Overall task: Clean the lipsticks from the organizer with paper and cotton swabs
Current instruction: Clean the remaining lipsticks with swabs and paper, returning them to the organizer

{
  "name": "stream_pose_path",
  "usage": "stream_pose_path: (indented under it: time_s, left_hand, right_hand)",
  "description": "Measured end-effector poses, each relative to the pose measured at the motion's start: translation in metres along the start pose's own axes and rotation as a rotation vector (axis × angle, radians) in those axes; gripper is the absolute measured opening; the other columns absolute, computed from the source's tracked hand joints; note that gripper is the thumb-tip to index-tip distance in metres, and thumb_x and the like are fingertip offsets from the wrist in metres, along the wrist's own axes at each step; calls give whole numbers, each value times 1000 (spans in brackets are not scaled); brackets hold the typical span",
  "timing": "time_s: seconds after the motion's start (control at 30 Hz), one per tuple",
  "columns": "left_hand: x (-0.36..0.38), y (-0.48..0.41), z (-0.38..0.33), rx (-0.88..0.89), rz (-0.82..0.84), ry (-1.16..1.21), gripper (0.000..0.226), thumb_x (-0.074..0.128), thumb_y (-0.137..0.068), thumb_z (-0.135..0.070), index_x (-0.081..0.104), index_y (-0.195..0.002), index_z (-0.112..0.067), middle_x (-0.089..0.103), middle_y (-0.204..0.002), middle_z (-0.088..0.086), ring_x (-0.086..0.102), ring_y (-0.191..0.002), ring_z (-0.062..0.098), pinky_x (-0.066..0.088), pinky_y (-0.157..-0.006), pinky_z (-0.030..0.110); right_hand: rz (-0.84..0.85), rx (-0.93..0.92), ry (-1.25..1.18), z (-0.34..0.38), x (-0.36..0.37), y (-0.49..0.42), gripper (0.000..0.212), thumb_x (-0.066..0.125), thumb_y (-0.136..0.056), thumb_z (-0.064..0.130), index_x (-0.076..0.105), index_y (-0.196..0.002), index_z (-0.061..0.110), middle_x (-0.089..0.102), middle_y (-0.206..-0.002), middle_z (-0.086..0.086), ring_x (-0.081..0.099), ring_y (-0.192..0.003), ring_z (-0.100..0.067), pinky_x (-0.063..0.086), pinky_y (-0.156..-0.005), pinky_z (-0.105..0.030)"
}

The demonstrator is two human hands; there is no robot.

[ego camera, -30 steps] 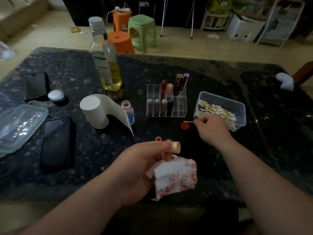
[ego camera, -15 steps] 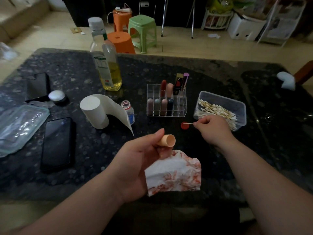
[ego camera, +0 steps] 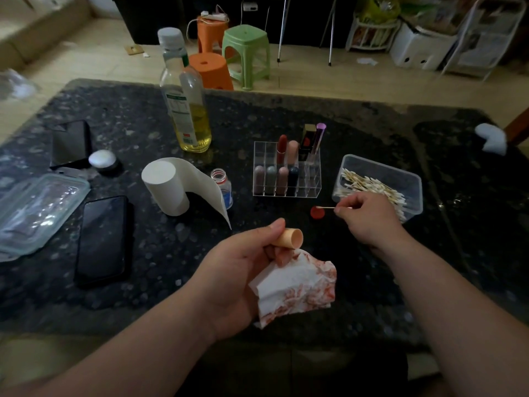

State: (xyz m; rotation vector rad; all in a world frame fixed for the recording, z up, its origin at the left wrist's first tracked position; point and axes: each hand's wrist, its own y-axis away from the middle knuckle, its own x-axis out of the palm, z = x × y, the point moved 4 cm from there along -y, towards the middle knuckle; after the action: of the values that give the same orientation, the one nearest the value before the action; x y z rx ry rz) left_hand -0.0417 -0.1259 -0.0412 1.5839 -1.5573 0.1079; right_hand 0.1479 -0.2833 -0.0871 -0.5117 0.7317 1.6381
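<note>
My left hand (ego camera: 243, 270) grips a peach lipstick cap (ego camera: 289, 238), its open end turned right, together with a red-stained paper tissue (ego camera: 297, 290). My right hand (ego camera: 365, 217) pinches a cotton swab (ego camera: 326, 207) whose tip lies over a small red bottle cap (ego camera: 317, 212) on the table. Behind them stands the clear organizer (ego camera: 286, 173) with several lipsticks upright in its cells. To its right is a clear tub (ego camera: 380, 179) of cotton swabs.
A paper roll (ego camera: 169, 187) with a loose sheet, a small open bottle (ego camera: 221, 181), an oil bottle (ego camera: 186, 101), two phones (ego camera: 103, 239) (ego camera: 71, 143), a small jar (ego camera: 103, 160) and a clear lid (ego camera: 34, 207) lie left on the dark stone table (ego camera: 143, 282). Stools stand behind.
My left hand has turned the peach cap so its open end faces right and the tissue hangs lower. My right hand holds the swab over the red cap, almost still.
</note>
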Motion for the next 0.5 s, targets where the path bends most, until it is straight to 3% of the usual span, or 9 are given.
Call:
stream_pose_path:
  time_s: [0.1, 0.2, 0.33, 0.43, 0.5]
  left_hand:
    - [-2, -1, -1, 22, -9, 2, 31, 68, -87, -38, 56, -76, -12, 53, -77, 4, 55, -75, 23, 48, -89, 41]
    - [-2, -3, -2, 32, -18, 44, 28, 67, -88, -36, 61, -75, -12, 52, -75, 4, 57, -70, 21, 54, -79, 40]
    - [-1, -2, -3, 43, -68, 83, 32, 61, -87, -40, 70, -72, -14, 53, -72, 3, 58, -67, 21, 57, -75, 41]
    - [-2, -2, -6, 48, -109, 114, 34, 63, -86, -42, 73, -68, -15, 54, -70, 3, 57, -66, 21, 53, -95, 48]
    - [-1, -1, -8, 53, -110, 137, 34, 63, -86, -41, 73, -67, -15, 54, -69, 3, 59, -67, 21, 53, -94, 49]
  right_hand:
    - [-10, -3, -21, -2, -1, -1, 12, 72, -91, 18, 72, -80, 24, 68, -85, 3, 62, -81, -13, 43, -69, -27]
    - [-9, -21, -13, -2, -2, -1, 15, 71, -92, 21, 72, -77, 22, 68, -82, 3, 62, -80, -15, 42, -70, -27]
    - [-29, -88, -6, 11, -9, 10, 18, 70, -93, 27, 70, -76, 25, 68, -78, 3, 62, -75, -11, 41, -61, -26]
    - [-76, -190, -68, 34, -28, 30, 17, 71, -93, 30, 71, -77, 24, 68, -70, 7, 60, -65, -4, 41, -58, -24]
    - [-77, -283, -168, 49, -47, 54, 13, 72, -91, 29, 72, -79, 23, 69, -65, 6, 60, -57, -1, 44, -58, -20]
